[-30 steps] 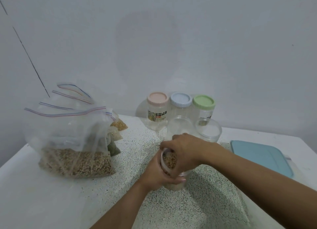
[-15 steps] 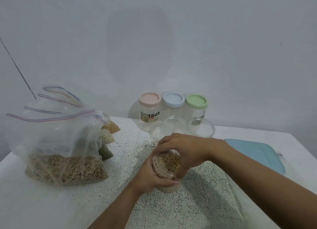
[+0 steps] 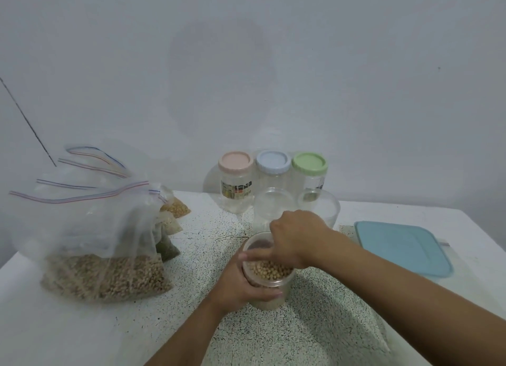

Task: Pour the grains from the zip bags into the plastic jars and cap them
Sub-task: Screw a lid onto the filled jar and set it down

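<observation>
1. Large zip bag (image 3: 104, 259): clear plastic, standing on the left part of the table (image 3: 54, 324). Beige round grains fill its bottom, and a red-and-blue zip strip runs across its top.
2. Smaller zip bags (image 3: 171, 223): a cluster just behind and to the right of the large zip bag, partly hidden by it. They hold yellow, whitish and dark green contents.
3. Speckled mat (image 3: 301, 333): covers the middle of the table, running from the back jars to the near edge.
4. Left hand (image 3: 241, 280): wrapped round the left side of the grain jar, with its fingers curled across the front wall in a firm grip.
5. Grain jar (image 3: 269, 274): clear plastic, front centre over the speckled mat, between both hands. Beige round grains fill it close to the rim.
6. Right hand (image 3: 297, 237): on top of the grain jar. The thumb lies along the near rim and the fingers bend over the far rim, clasping the jar's mouth. It cannot be told whether a clear cap sits under the palm.
7. Pink-lidded jar (image 3: 235, 179), blue-lidded jar (image 3: 273, 164) and green-lidded jar (image 3: 309, 165): clear and capped, side by side in a row against the wall.
8. Two clear tubs (image 3: 271, 204) (image 3: 325, 208): open-topped, just in front of the blue-lidded jar and green-lidded jar.
9. Blue lid (image 3: 402, 248): rectangular, lying flat on the right of the table.
</observation>
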